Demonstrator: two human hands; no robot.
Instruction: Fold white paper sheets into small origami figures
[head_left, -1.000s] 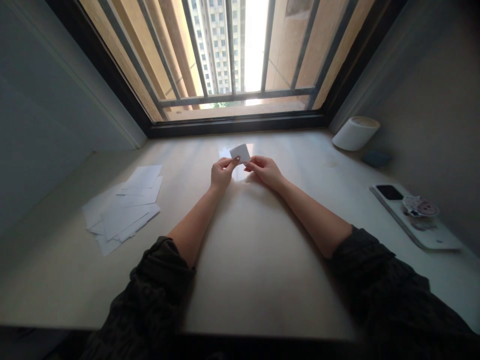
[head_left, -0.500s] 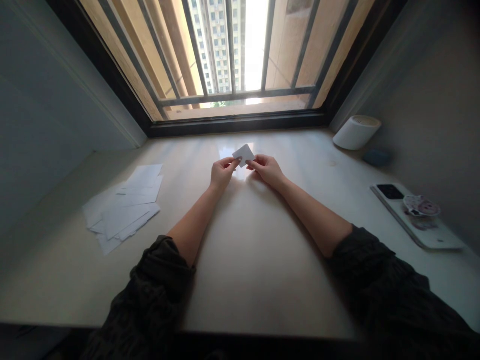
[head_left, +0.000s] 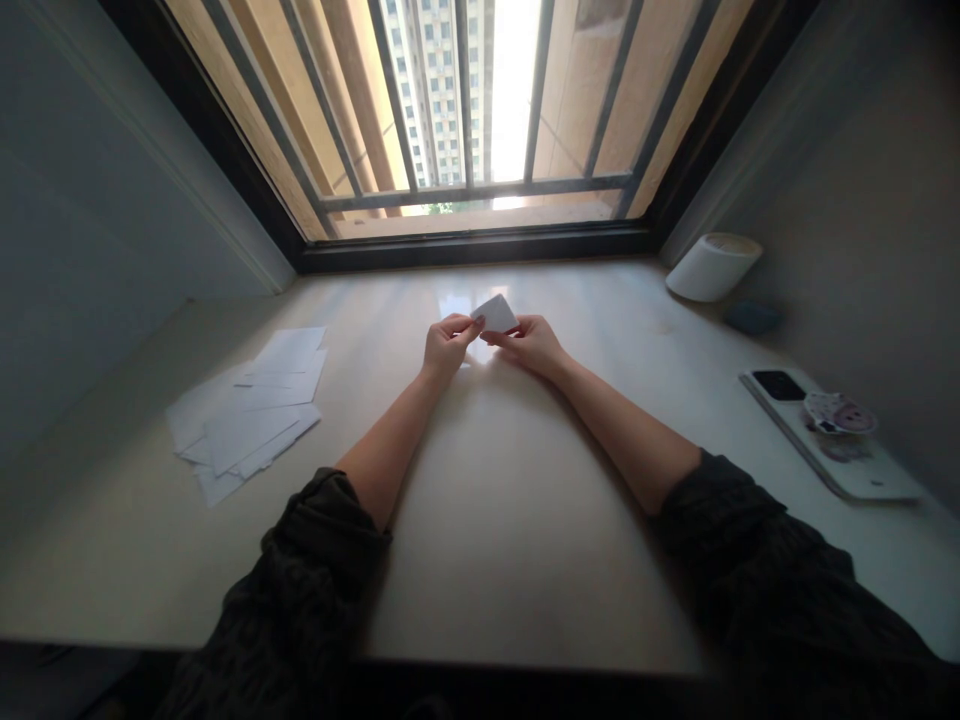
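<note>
A small white piece of paper [head_left: 498,313], seemingly folded, is held up slightly tilted above the sill, between both hands. My left hand [head_left: 447,342] pinches its left corner between thumb and fingers. My right hand [head_left: 534,345] is closed at its lower right side, the thumb along the bottom edge and some fingers hidden behind the paper. Off to the left, several loose sheets of white paper [head_left: 259,425] lie in an overlapping pile.
The pale, glossy sill [head_left: 517,540] runs up to a barred window with a dark frame [head_left: 480,250]. At the right stand a white cylindrical object [head_left: 709,270] and a blurred dark lump [head_left: 752,316]. Nearer lies a phone [head_left: 862,475] with a round cartoon grip on its back.
The paper has shifted a little right and changed its tilt. My right thumb has moved left along its lower edge; the left hand has barely moved.
</note>
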